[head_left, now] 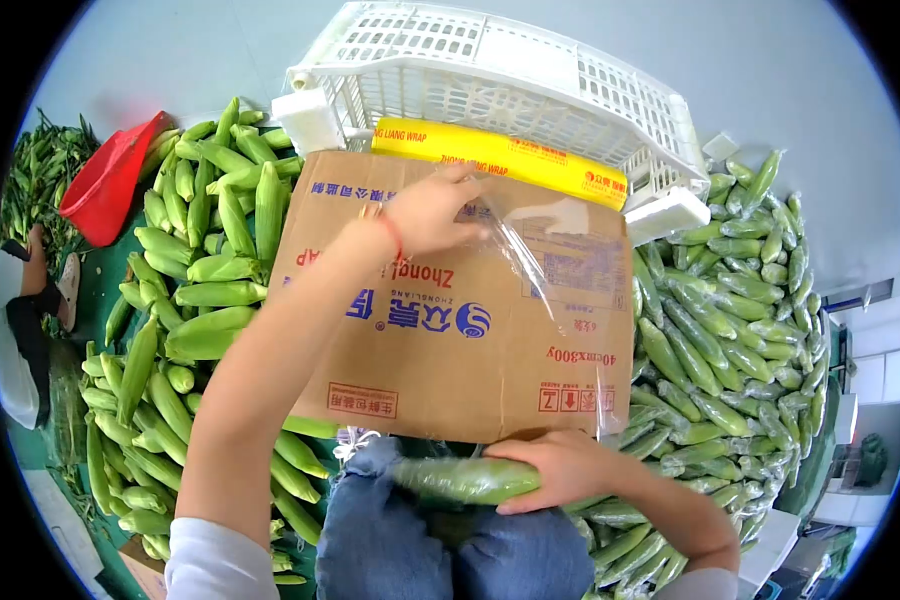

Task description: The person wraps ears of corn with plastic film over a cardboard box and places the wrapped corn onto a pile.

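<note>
My left hand reaches over a printed cardboard sheet, its fingers closed on the edge of clear cling film. Creases in the film run from the fingertips down across the sheet. Behind it lies a yellow-wrapped film roll, lettered "Zhong Liang Wrap". At the sheet's near edge, my right hand grips one end of a green ear of corn in its husk. The corn lies sideways over my lap, with shiny film around it.
A white plastic crate stands behind the roll. Unwrapped corn is heaped at left, film-wrapped corn at right. A red plastic container sits at far left, near another person's foot.
</note>
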A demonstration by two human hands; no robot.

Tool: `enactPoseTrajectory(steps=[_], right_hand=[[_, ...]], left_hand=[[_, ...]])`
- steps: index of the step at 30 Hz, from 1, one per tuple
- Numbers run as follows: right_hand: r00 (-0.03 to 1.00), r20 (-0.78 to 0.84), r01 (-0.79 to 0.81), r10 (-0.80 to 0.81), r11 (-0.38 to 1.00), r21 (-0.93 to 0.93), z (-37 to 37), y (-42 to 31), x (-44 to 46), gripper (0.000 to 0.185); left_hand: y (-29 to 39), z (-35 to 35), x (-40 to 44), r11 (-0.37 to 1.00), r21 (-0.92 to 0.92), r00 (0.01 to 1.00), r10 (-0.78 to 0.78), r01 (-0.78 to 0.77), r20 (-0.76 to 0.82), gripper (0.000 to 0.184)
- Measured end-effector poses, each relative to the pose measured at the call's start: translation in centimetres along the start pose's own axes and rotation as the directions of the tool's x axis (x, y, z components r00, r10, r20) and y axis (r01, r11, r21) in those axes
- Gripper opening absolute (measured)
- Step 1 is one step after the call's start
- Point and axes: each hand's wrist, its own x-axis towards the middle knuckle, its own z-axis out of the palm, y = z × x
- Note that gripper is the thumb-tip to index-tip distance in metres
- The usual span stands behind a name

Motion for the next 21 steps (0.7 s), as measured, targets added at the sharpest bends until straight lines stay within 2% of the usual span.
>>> enactPoseTrajectory(steps=[1, 2, 3, 4, 5, 6, 7, 8, 9, 10, 11, 12, 13, 14, 15, 16, 17, 18, 19, 20, 21], right_hand=[[0.976, -0.201, -0.046, 0.087, 0.978, 0.202, 1.3, 0.8, -0.9, 0.067], [0.903, -0.376, -0.041, 0.207, 0.914, 0.403, 1.8, 1.5, -1.2, 0.065], [0.899, -0.3, -0.016, 0.318, 0.711, 0.703, 1.2, 1.7, -1.1, 0.063], [0.899, -0.184, 0.009, 0.397, 0.403, 0.915, 0.5, 1.5, -0.7, 0.062], [0.906, -0.045, 0.03, 0.421, 0.042, 0.999, 0.0, 1.2, -0.4, 0.061], [0.964, 0.064, -0.024, 0.256, -0.159, 0.987, -0.1, 0.1, 0.6, 0.066], [0.998, 0.029, -0.008, 0.062, -0.317, 0.948, -0.1, -0.4, 1.5, 0.072], [0.988, -0.072, -0.001, -0.137, -0.472, 0.882, 0.3, -0.9, 2.8, 0.076], [0.929, -0.17, -0.067, -0.329, -0.601, 0.796, 0.7, -1.3, 4.1, 0.081], [0.808, -0.302, -0.172, -0.506, -0.693, 0.7, 1.6, -1.5, 6.0, 0.085], [0.787, -0.345, -0.118, -0.511, -0.674, 0.729, 2.4, -1.3, 6.9, 0.087], [0.765, -0.387, -0.061, -0.515, -0.656, 0.752, 3.3, -1.0, 7.8, 0.09], [0.857, -0.297, 0.047, -0.421, -0.51, 0.859, 1.9, -0.8, 6.8, 0.09], [0.928, -0.266, 0.115, -0.262, -0.477, 0.871, 1.6, -1.1, 5.4, 0.089], [0.969, -0.226, 0.167, -0.094, -0.425, 0.89, 1.2, -1.3, 4.0, 0.088], [0.971, -0.183, 0.225, 0.155, -0.333, 0.916, 0.2, -2.0, 2.4, 0.069], [0.922, -0.243, 0.273, 0.302, -0.062, 0.96, 0.7, -0.4, 1.4, 0.059], [0.844, -0.324, 0.256, 0.427, 0.209, 0.944, 1.6, 1.2, 0.7, 0.05], [0.734, -0.369, 0.32, 0.57, 0.189, 0.928, 1.4, 1.6, 0.1, 0.044], [0.596, -0.395, 0.386, 0.698, 0.182, 0.904, 0.8, 2.0, -0.4, 0.039], [0.49, -0.535, 0.492, 0.688, 0.289, 0.821, 0.4, 3.0, -0.7, 0.031]], left_hand=[[1.8, 1.0, -1.7, 0.996, -0.06, 0.974, 0.053, -0.067, -0.22, 0.059], [4.3, 2.4, -4.0, 0.983, -0.103, 0.899, 0.093, -0.15, -0.428, 0.052], [6.9, 3.6, -6.1, 0.929, -0.022, 0.858, 0.332, -0.37, -0.392, 0.047], [8.9, 4.2, -7.7, 0.822, 0.035, 0.768, 0.546, -0.569, -0.334, 0.041], [9.4, 4.3, -8.3, 0.853, 0.028, 0.786, 0.491, -0.521, -0.376, 0.044], [9.7, 4.3, -8.7, 0.886, 0.026, 0.798, 0.429, -0.463, -0.424, 0.047], [10.0, 4.1, -8.7, 0.914, 0.022, 0.801, 0.367, -0.406, -0.474, 0.052], [11.0, 4.1, -7.8, 0.797, -0.411, 0.767, 0.101, -0.444, -0.633, 0.058], [12.7, 4.3, -6.5, 0.474, -0.738, 0.75, -0.213, -0.481, -0.626, 0.065], [14.0, 4.0, -6.0, 0.037, -0.864, 0.74, -0.497, -0.503, -0.453, 0.073], [14.9, 2.1, -5.9, -0.32, -0.866, 0.88, -0.411, -0.383, -0.237, 0.068], [13.9, 2.5, -6.1, -0.221, -0.913, 0.893, -0.379, -0.344, -0.244, 0.059], [12.2, 3.2, -6.5, -0.113, -0.945, 0.904, -0.345, -0.307, -0.252, 0.05], [11.8, 3.2, -6.4, -0.008, -0.965, 0.918, -0.313, -0.26, -0.245, 0.041], [12.7, 3.1, -6.9, 0.128, -0.986, 0.812, -0.56, -0.108, -0.162, 0.024], [12.1, 3.7, -7.5, 0.22, -0.967, 0.78, -0.58, -0.126, -0.233, 0.024], [10.9, 4.2, -8.5, 0.312, -0.938, 0.745, -0.588, -0.15, -0.314, 0.024], [10.6, 4.8, -9.3, 0.34, -0.93, 0.732, -0.596, -0.14, -0.328, 0.026], [10.6, 5.4, -10.4, 0.362, -0.924, 0.723, -0.605, -0.123, -0.334, 0.027], [10.2, 5.8, -12.0, 0.555, -0.83, 0.741, -0.579, 0.053, -0.34, 0.024], [9.9, 6.2, -13.2, 0.716, -0.667, 0.764, -0.544, 0.206, -0.348, 0.021]])
